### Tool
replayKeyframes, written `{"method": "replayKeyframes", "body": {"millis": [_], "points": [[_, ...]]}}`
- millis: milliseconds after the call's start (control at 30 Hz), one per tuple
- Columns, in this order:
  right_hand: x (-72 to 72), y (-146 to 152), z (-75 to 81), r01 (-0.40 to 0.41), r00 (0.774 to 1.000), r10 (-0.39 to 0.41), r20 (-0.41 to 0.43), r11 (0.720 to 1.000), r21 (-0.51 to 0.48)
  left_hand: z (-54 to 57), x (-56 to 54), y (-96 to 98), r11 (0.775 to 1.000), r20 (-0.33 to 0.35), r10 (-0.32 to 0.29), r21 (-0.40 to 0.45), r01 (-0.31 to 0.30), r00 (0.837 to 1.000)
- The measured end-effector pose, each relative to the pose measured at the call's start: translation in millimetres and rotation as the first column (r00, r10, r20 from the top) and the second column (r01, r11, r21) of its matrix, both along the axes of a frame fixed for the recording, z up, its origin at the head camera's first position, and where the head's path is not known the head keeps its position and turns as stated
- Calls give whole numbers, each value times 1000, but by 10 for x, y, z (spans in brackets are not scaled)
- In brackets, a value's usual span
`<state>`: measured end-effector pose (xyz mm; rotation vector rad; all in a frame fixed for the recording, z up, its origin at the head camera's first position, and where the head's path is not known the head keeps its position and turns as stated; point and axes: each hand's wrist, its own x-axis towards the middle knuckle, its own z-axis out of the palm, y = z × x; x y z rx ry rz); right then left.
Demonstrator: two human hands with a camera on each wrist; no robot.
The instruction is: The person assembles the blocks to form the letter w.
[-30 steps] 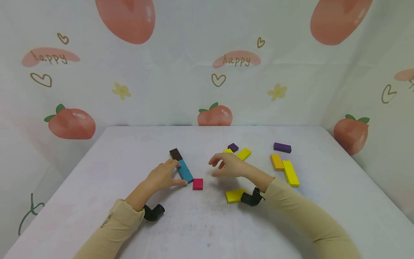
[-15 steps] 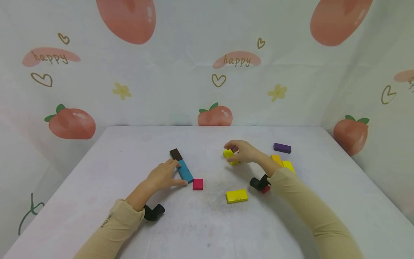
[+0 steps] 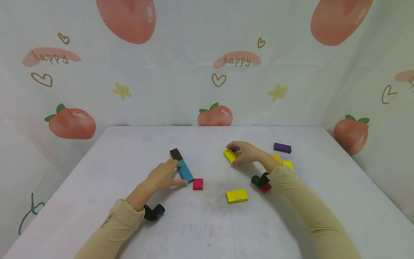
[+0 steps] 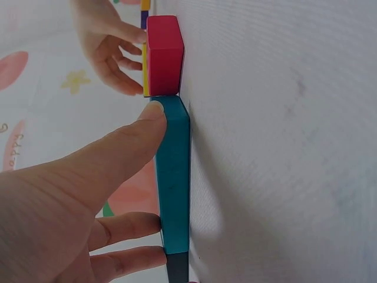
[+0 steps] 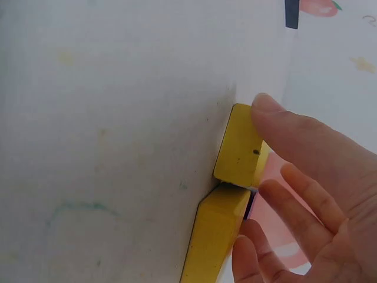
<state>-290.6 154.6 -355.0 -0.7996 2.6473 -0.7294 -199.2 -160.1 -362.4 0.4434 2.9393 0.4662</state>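
My left hand (image 3: 161, 176) rests beside a blue block (image 3: 185, 172), its thumb near one end and two fingertips near the other in the left wrist view. A black block (image 3: 176, 154) meets the blue block's far end, and a red block (image 3: 198, 184) stands near its close end. My right hand (image 3: 248, 153) grips a yellow block (image 3: 229, 156) lengthwise, thumb on its near end and fingers curled toward the far end. A second yellow block (image 5: 217, 230) lies against it in the right wrist view. A purple block (image 3: 234, 148) shows partly behind my right fingers.
A yellow block (image 3: 237, 196) lies at the front. Under the right wrist camera (image 3: 260, 180) sits another red block (image 3: 266, 187). Farther right are an orange block (image 3: 276, 158), a yellow block (image 3: 288, 165) partly behind the sleeve, and a long purple block (image 3: 282, 148).
My right hand has moved right and away to the yellow block, and its thumb and fingers have closed in on that block's ends. The left hand stays where it was.
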Motion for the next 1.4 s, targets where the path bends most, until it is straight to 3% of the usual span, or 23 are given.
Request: {"method": "replayKeyframes", "body": {"millis": [667, 1267, 1400], "points": [[-39, 2, -28, -49, 999, 50, -22, 998, 46, -2, 4, 3, 1000, 4, -7, 3, 7, 1000], [54, -180, 47, -11, 999, 12, -35, 1000, 13, 15, 16, 5, 1000, -5, -11, 2, 11, 1000], [95, -226, 66, -44, 996, 44, -73, 999, -2, 24, 18, 6, 1000, -1, -9, 6, 9, 1000]]}}
